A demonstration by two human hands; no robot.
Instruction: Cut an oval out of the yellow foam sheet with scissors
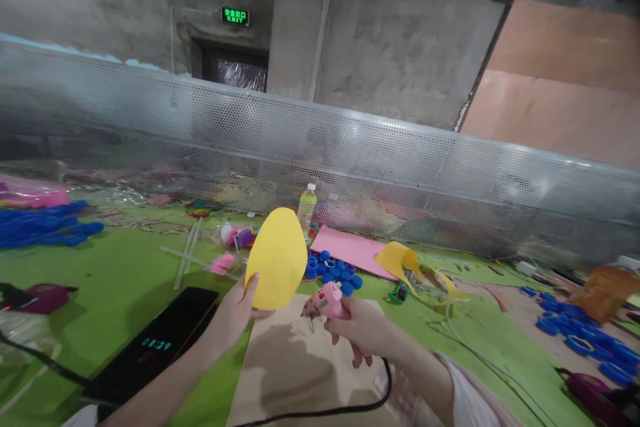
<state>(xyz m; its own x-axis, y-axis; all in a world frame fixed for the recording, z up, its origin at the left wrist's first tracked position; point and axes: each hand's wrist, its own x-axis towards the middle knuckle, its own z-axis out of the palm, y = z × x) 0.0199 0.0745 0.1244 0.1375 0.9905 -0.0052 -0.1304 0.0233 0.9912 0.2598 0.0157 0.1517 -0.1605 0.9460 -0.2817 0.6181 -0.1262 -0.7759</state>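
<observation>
In my left hand (250, 295) is a yellow egg-shaped sheet (278, 257), pinched at its lower left edge with the thumb on its face and held upright. My right hand (357, 327) grips a pink hot glue gun (333, 301), its nozzle pointing left toward the sheet but apart from it. A black cord (320, 412) runs from below my right hand toward the left. Beneath both hands lies a beige board (280, 373) with their shadows on it. Just behind the glue gun sits a cluster of blue bottle caps (340, 275).
Behind stand a drink bottle (307, 207), a pink sheet (345, 247) and a curled yellow strip (400, 259). A phone (155, 343) lies at left near clear sticks (187, 253). More blue caps (580, 333) and an amber bottle (607, 290) are at right. A perforated metal panel (350, 160) borders the table.
</observation>
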